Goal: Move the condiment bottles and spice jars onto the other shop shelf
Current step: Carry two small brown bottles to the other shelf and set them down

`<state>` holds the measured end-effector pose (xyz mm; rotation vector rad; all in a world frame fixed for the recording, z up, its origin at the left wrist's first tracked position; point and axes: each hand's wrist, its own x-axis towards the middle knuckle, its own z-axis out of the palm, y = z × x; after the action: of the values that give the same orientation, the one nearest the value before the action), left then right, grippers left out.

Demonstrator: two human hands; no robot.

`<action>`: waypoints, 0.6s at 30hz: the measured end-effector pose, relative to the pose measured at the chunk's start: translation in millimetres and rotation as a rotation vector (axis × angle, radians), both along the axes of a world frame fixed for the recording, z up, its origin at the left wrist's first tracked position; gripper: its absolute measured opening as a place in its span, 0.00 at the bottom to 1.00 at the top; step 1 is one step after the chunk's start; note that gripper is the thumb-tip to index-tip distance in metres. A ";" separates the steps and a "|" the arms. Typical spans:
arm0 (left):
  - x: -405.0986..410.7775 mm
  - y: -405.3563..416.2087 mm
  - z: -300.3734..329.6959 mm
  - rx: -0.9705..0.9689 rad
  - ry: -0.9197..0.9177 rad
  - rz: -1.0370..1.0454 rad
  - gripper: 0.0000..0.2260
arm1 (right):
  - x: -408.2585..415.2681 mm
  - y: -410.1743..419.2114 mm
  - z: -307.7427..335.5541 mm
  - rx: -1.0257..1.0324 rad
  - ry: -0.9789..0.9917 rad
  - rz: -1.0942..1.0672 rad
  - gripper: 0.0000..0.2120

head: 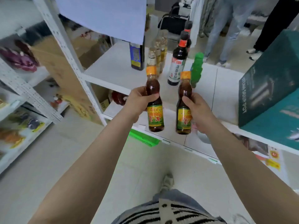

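I'm carrying two at once here, which saves a trip: left hand (pixel 139 101) is wrapping its grip round the shoulder of one oil bottle (pixel 154 102), right hand (pixel 195 110) doing the same on the other bottle (pixel 184 104), both upright so nothing's leaking from the orange caps. Gripping high on the glass is leaving the bases free, so I guess I can set them straight down. They're hanging just in front of the white shelf (pixel 113 70), not on it yet. Already standing there: a soy bottle (pixel 177 62), a green bottle (pixel 196 70), some pale ones behind. Bare board beside those looks like the landing spot.
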<state>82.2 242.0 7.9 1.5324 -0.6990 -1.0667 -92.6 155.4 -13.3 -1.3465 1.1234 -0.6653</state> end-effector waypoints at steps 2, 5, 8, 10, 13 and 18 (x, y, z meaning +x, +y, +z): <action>24.6 46.8 -9.1 0.028 0.008 0.063 0.10 | 31.6 34.7 -6.3 0.008 0.023 0.061 0.10; 61.4 118.2 -23.6 0.076 0.023 0.199 0.10 | 80.5 89.0 -16.0 0.024 0.060 0.188 0.10; 95.8 189.4 -32.8 0.114 0.059 0.349 0.10 | 130.3 140.7 -24.3 0.034 0.080 0.325 0.10; 115.1 234.3 -35.4 0.127 0.069 0.441 0.11 | 162.0 172.4 -28.1 0.040 0.092 0.416 0.10; 139.2 288.2 -35.3 0.134 0.082 0.562 0.11 | 205.9 210.7 -32.2 0.030 0.108 0.545 0.12; 181.3 365.1 -35.6 0.132 0.094 0.801 0.10 | 286.5 270.7 -37.5 0.033 0.122 0.789 0.11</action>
<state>263.4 607.1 -27.7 1.6418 0.0795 -0.5676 193.8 426.0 -50.8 -1.6590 0.5995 0.0134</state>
